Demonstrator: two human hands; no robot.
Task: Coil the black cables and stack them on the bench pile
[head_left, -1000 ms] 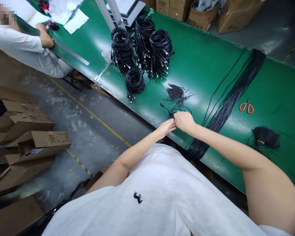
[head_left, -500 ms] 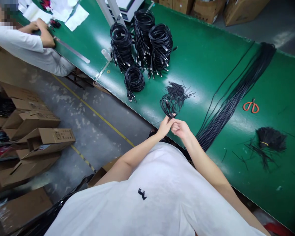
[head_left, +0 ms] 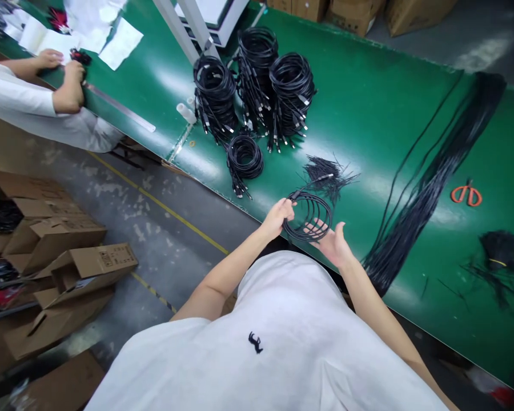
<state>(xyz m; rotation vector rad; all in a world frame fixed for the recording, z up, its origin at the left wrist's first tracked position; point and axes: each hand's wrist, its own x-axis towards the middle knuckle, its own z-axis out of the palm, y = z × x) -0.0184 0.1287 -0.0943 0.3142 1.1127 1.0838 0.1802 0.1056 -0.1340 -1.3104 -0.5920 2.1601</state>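
My left hand (head_left: pixel 280 218) grips a loosely coiled black cable (head_left: pixel 309 234) near the table's front edge. A connector end of this cable sticks out to the upper right. My right hand (head_left: pixel 332 242) lies open at the coil's lower right side, thumb spread away and fingertips at the loops. Just beyond the coil is a pile of short black ties (head_left: pixel 321 171). Straight black cables (head_left: pixel 428 194) lie in a long bundle to the right of my hands.
Several stacks of coiled cables (head_left: pixel 214 100) stand at the back left, with a smaller stack (head_left: pixel 245 157) before them. Orange-handled scissors (head_left: pixel 466 195) and a banded bunch of ties (head_left: pixel 505 251) lie at right. A co-worker (head_left: pixel 34 97) sits at far left. Cardboard boxes (head_left: pixel 85 265) stand on the floor.
My hands were close together at the cable; now they are apart. The coil has swung down between them with its loops spread. My right hand has opened and moved right.
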